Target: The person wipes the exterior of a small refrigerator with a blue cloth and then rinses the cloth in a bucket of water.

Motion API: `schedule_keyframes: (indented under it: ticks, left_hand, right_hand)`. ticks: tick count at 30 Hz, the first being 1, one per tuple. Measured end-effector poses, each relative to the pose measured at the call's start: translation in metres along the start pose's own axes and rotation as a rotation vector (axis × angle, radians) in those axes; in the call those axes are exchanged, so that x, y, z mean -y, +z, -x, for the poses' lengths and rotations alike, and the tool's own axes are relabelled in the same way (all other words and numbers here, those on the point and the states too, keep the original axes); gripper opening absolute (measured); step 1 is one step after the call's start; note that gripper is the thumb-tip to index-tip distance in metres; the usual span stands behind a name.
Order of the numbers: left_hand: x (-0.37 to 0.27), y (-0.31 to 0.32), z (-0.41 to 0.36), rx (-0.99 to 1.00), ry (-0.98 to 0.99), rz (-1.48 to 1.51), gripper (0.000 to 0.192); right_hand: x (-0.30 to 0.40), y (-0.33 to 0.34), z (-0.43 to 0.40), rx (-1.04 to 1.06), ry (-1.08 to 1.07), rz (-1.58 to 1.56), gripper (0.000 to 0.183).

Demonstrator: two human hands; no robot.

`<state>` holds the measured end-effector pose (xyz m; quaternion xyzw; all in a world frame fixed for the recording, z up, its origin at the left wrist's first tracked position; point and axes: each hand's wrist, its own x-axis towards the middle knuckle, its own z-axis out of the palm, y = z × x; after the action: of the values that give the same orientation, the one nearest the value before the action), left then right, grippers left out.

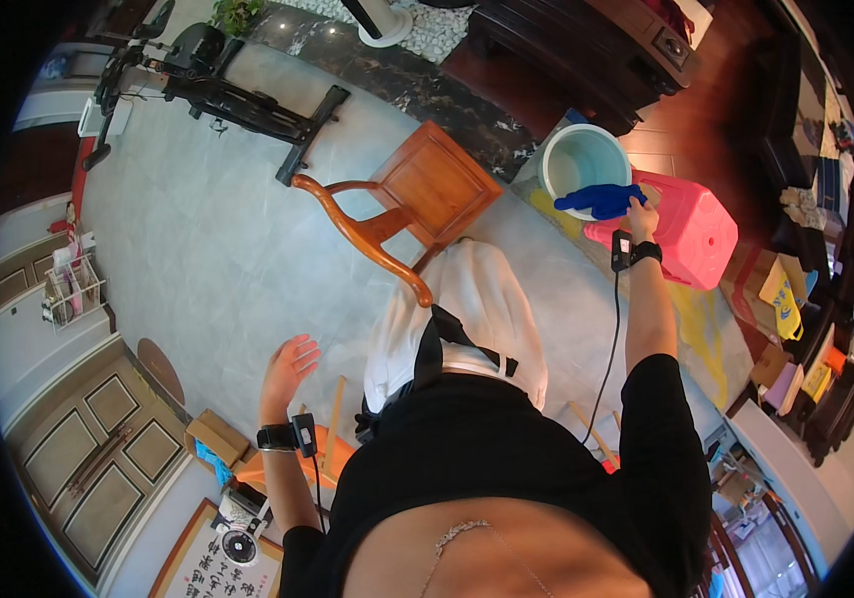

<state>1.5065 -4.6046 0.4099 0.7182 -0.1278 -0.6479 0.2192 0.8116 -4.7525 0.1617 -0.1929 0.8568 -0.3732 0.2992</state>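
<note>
My right hand [642,217] grips one end of a blue cloth [597,202], which lies across the near rim of a light blue-green bucket [552,153]. A pink plastic stool [700,232] lies beside the bucket, partly behind my right forearm. Away to the left, my left hand [295,366] is raised over the floor with its fingers apart and nothing in it. Between the hands, in front of my legs, stands a wooden chair [438,187] with a curved top rail. Each wrist wears a black band with a small cabled device.
An exercise bike [248,105] stands at the upper left. Dark wooden furniture [561,52] is at the top. Cardboard boxes [748,288] are at the right. A white wire rack [76,291] stands by the left wall, and an orange chair [255,469] is behind my left arm.
</note>
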Motion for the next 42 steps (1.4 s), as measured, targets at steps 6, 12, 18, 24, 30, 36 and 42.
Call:
schedule_keyframes:
  ticks: [6,12,18,24,30,36,42]
  left_hand:
    - [0.004,0.004,0.008,-0.021,-0.012,0.018,0.042]
    - [-0.005,0.01,0.0,-0.002,-0.013,-0.012,0.043]
    - [-0.002,0.004,0.0,-0.013,-0.013,-0.033,0.042]
    - [0.02,-0.005,0.003,0.093,-0.21,-0.23,0.048]
    - [0.092,-0.014,-0.001,0.418,-0.62,-0.144,0.059]
    - [0.138,0.009,-0.044,0.449,-0.511,0.295,0.047]
    - [0.128,0.019,-0.035,0.412,-0.225,0.133,0.032]
  right_hand:
    - [0.022,0.013,0.004,0.097,0.06,-0.052,0.03]
    - [-0.022,-0.003,-0.036,0.013,-0.041,-0.085,0.051]
    - [-0.033,-0.012,0.001,0.047,-0.019,-0.124,0.045]
    - [-0.065,-0.028,0.056,0.198,0.024,-0.4,0.03]
    - [-0.002,-0.03,0.128,0.423,0.045,-0.386,0.025]
    - [0.109,-0.006,0.171,0.76,-0.139,-0.166,0.029]
    - [0.234,0.065,0.3,1.182,-0.39,0.044,0.026]
